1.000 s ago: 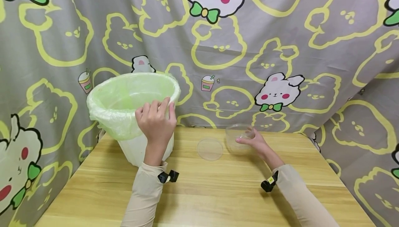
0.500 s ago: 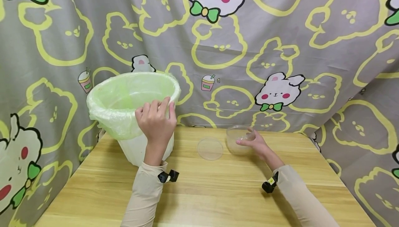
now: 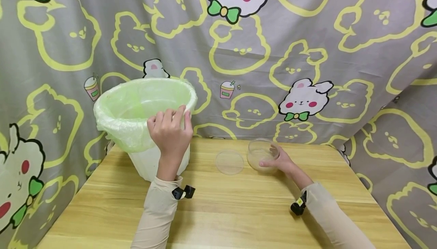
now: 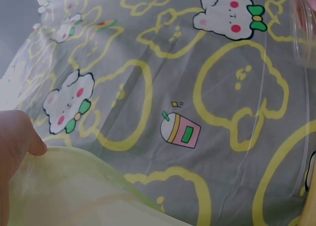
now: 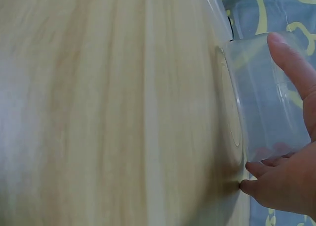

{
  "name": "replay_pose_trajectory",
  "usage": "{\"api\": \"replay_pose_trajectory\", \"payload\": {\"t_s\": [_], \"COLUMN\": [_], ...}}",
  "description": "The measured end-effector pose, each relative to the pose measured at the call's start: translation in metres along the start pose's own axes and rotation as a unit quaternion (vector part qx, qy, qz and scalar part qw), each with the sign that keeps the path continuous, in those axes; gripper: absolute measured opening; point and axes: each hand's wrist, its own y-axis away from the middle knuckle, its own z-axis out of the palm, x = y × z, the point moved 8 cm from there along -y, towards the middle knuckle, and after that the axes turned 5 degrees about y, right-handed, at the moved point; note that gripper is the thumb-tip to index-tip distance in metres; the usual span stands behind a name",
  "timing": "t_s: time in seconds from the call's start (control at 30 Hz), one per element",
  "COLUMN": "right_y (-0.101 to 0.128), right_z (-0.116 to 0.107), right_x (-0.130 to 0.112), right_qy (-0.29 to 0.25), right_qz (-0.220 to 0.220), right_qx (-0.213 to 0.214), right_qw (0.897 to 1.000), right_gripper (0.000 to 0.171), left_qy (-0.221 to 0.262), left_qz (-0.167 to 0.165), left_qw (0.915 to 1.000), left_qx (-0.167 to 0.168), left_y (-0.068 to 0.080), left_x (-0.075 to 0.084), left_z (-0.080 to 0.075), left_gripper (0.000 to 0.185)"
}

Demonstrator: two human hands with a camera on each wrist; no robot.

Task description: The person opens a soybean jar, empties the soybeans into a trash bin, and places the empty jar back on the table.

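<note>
I see a light wooden table point(image 3: 239, 207) with pale grain running side to side, enclosed at the back and on both sides by a grey curtain point(image 3: 307, 44) printed with yellow bunny outlines and white rabbits wearing green bows. At ten o'clock on the table stands a white bin point(image 3: 146, 161) lined with a pale green bag point(image 3: 119, 120) folded over its rim. My left hand point(image 3: 170, 133) grips the near edge of that rim, fingers curled over the liner; the left wrist view shows a fingertip pressed on the green film. At one o'clock, near the back edge, a clear plastic container point(image 3: 262, 153) stands upright on the table. My right hand point(image 3: 281, 161) holds it from its right side, thumb and fingers curled round the wall, as the right wrist view confirms. A clear round lid point(image 3: 230, 162) lies flat just beside the container, at its nine o'clock, apart from it.
</note>
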Motion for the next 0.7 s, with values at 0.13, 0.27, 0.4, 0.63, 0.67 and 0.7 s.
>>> {"api": "replay_pose_trajectory", "payload": {"t_s": [0.13, 0.27, 0.4, 0.63, 0.67, 0.7], "right_y": [0.0006, 0.0006, 0.0008, 0.0026, 0.0034, 0.0038], "right_z": [0.0032, 0.0058, 0.0066, 0.0064, 0.0058, 0.0049], "right_x": [0.0054, 0.0086, 0.0082, 0.0052, 0.0032, 0.0009], "right_qy": [0.016, 0.024, 0.023, 0.026, 0.026, 0.029], "right_qz": [0.011, 0.012, 0.007, 0.005, 0.004, 0.001], "right_qx": [-0.006, -0.010, -0.008, -0.010, -0.011, -0.011], "right_qw": [1.000, 1.000, 1.000, 1.000, 1.000, 1.000], "right_gripper": [0.120, 0.121, 0.121, 0.127, 0.128, 0.130], "left_qy": [-0.001, -0.002, -0.002, 0.000, 0.000, 0.000], "left_qz": [0.000, 0.002, 0.003, 0.003, 0.002, 0.001], "left_qw": [1.0000, 1.0000, 1.0000, 1.0000, 1.0000, 1.0000], "left_qx": [-0.005, -0.008, -0.006, -0.005, -0.006, -0.008], "left_y": [0.0003, 0.0006, 0.0009, 0.0015, 0.0017, 0.0019], "left_x": [-0.0015, -0.0025, -0.0030, -0.0038, -0.0040, -0.0043], "left_z": [0.0000, -0.0001, -0.0002, 0.0002, 0.0002, 0.0004], "left_gripper": [0.019, 0.019, 0.019, 0.018, 0.018, 0.018]}}
